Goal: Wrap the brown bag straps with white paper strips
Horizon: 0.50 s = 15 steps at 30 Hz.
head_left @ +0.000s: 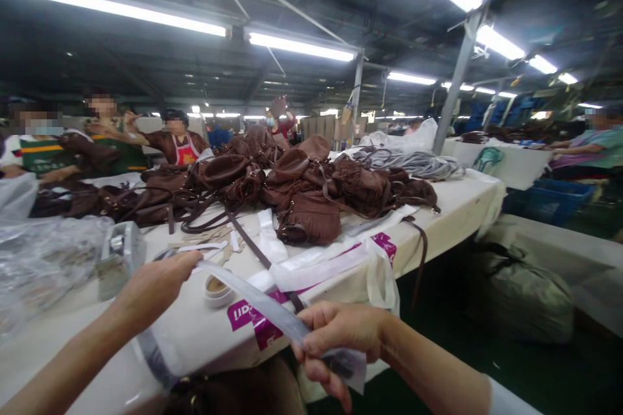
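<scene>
A translucent white strip (253,296) stretches between my two hands above the table's front edge. Its upper end is pinched in the closed fingers of my left hand (168,279). Lower and to the right, my right hand (335,337) grips the other end between thumb and fingers, and a loose flap hangs below it. Just behind the strip stands a small round container (217,290). Brown fringed leather bags (309,217) are heaped beyond my hands. Part of a brown bag (243,392) shows below the strip.
A tape dispenser (119,249) and crumpled clear plastic (48,253) lie at the left of the white table (452,227). Grey cords (413,162) are piled at the back right. Several people stand across the table. A stuffed sack (528,298) sits on the floor at right.
</scene>
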Available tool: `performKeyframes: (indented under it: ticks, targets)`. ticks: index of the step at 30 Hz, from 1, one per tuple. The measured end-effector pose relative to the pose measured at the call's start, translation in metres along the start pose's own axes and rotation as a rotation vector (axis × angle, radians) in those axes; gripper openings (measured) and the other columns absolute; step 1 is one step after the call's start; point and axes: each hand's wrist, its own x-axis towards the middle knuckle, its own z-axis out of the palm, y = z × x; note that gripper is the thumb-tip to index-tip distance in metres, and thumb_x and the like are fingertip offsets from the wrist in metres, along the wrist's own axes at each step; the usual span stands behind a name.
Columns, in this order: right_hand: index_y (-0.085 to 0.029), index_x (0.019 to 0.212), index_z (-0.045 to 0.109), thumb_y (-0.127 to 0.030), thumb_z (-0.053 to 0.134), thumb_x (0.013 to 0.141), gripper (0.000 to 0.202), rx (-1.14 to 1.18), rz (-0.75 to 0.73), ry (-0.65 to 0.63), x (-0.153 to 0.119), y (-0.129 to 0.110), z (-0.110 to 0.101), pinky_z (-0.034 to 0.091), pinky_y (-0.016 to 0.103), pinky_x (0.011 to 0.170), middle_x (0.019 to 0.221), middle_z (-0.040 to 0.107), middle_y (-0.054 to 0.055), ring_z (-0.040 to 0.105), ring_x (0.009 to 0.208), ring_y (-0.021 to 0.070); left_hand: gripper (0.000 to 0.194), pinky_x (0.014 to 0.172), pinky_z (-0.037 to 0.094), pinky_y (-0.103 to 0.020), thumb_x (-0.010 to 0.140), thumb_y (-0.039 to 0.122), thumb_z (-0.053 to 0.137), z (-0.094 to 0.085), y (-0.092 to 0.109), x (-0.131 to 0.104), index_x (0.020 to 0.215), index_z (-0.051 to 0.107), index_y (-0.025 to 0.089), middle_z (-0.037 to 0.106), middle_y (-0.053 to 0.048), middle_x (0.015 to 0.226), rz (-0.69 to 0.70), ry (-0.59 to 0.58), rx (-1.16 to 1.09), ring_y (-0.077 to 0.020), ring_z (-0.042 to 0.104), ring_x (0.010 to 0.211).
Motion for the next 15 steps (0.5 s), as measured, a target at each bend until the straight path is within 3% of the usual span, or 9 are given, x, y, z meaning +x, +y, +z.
performKeyframes:
  ticks: [7, 12, 15]
  targets:
    - [-0.008, 0.084, 0.068, -0.049, 0.086, 0.062, 0.05, -0.049, 0.011, 0.015, 0.001, 0.018, -0.003, 0.053, 0.018, 0.042, 0.056, 0.066, 0.002, 0.06, 0.039, 0.01, 0.033, 0.063, 0.038, -0.03, 0.088, 0.012, 0.03, 0.001, -0.009, -0.003, 0.094, 0.061, 0.021, 0.07, -0.007, 0.081, -0.047, 0.036, 0.04, -0.0236, 0.065, 0.071]
    - [-0.007, 0.078, 0.071, -0.042, 0.093, 0.049, 0.049, -0.08, 0.054, 0.06, 0.0, 0.026, -0.003, 0.05, 0.012, 0.041, 0.065, 0.071, 0.004, 0.062, 0.045, 0.0075, 0.033, 0.064, 0.038, -0.03, 0.087, 0.012, 0.03, 0.004, -0.016, -0.002, 0.101, 0.059, 0.02, 0.067, -0.005, 0.077, -0.077, -0.006, -0.027, -0.0207, 0.06, 0.067]
    - [-0.007, 0.075, 0.069, -0.039, 0.092, 0.056, 0.043, -0.041, -0.105, 0.04, -0.005, 0.02, 0.007, 0.049, 0.011, 0.042, 0.066, 0.072, 0.006, 0.062, 0.045, 0.0068, 0.029, 0.064, 0.038, -0.031, 0.084, 0.012, 0.029, 0.008, -0.02, -0.004, 0.093, 0.056, 0.019, 0.062, -0.005, 0.074, -0.083, -0.041, -0.145, -0.0205, 0.057, 0.066]
